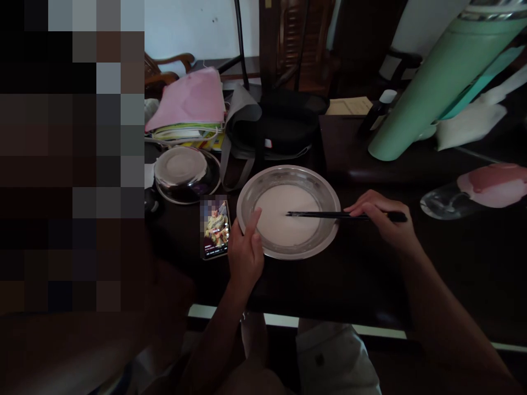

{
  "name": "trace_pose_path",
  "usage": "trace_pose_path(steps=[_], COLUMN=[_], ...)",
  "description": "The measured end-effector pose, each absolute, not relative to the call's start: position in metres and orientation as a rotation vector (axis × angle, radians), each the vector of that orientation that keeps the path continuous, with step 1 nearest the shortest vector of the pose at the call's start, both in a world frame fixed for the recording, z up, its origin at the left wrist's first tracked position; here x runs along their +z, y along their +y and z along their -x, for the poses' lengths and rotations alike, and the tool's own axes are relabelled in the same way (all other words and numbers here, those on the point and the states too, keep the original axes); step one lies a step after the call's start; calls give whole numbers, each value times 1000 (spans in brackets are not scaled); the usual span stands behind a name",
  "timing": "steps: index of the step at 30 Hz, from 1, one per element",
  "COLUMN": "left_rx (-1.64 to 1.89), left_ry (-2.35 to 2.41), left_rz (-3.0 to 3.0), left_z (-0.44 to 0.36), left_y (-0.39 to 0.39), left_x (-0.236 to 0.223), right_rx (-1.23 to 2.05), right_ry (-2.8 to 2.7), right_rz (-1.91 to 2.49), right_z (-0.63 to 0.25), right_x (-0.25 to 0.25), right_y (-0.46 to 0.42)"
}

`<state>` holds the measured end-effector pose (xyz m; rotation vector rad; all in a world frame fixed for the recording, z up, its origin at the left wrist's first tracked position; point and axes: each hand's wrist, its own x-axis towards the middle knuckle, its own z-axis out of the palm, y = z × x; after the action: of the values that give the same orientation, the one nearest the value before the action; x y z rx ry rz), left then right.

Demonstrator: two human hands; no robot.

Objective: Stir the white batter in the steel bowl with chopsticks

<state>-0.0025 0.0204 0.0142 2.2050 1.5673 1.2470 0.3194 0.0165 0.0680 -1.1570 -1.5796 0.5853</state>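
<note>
A wide metal bowl (329, 233) stands on the dark table, holding a milky white liquid (292, 233). My left hand (247, 249) grips the bowl's left rim, with fingers over the edge. In my right hand (382, 214) is a pair of black chopsticks (325, 215), held almost level across the bowl's right rim. Their tips are over the middle of the white liquid; whether they dip into it is hard to tell. A lit phone (215, 233) lies just left of my left hand.
An upturned metal bowl (181, 167) sits at left, before pink-topped papers or books (191, 101). Behind the bowl is a black and grey bag (280, 126). A tall green flask (436, 93) and a clear bottle with pink (486, 189) are at right. A pixelated block covers the upper left.
</note>
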Motion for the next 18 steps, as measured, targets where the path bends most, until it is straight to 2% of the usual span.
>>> trace_pose_path(steps=[18], left_rx=[1197], left_ry=[1707], left_rz=[-2204], left_z=[1], left_y=[19], left_x=[15], right_rx=[689], right_ry=[-1604], right_rz=[1142], right_z=[-318], right_x=[68], right_y=[14])
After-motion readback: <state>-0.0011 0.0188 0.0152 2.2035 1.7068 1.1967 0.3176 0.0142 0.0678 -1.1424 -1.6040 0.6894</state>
